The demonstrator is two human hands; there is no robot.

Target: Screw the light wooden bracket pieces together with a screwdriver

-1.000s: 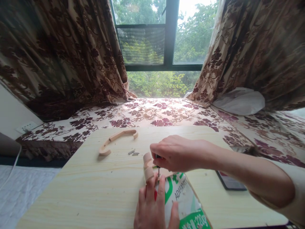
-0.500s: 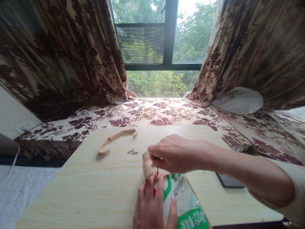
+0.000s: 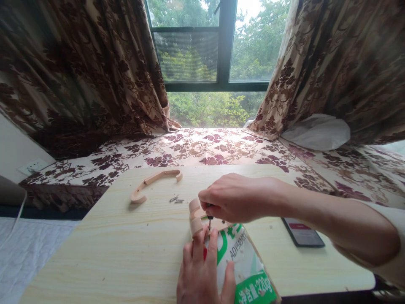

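Note:
My right hand (image 3: 232,198) is closed around the dark handle of a small screwdriver (image 3: 210,217). The thin shaft points down at a curved pale wooden piece (image 3: 196,227), and its tip is close to my left fingertips. My left hand (image 3: 204,268) lies with fingers stretched out and spread, the fingertips pressing on the wooden piece's near end. Beneath that hand is a flat green and white printed package (image 3: 240,257), under the near part of the wood. Part of the wooden piece is hidden by my hands.
On the table (image 3: 110,245), a second curved wooden piece (image 3: 158,179) lies at the far left, beside several small metal pins or screws (image 3: 176,200). A phone (image 3: 302,232) lies under my right forearm. A floral-covered ledge (image 3: 205,147) runs behind the table.
My right hand has turned and shifted slightly right and up, showing more of the screwdriver. The forearm has moved up, uncovering more of the phone. My left hand stays in place.

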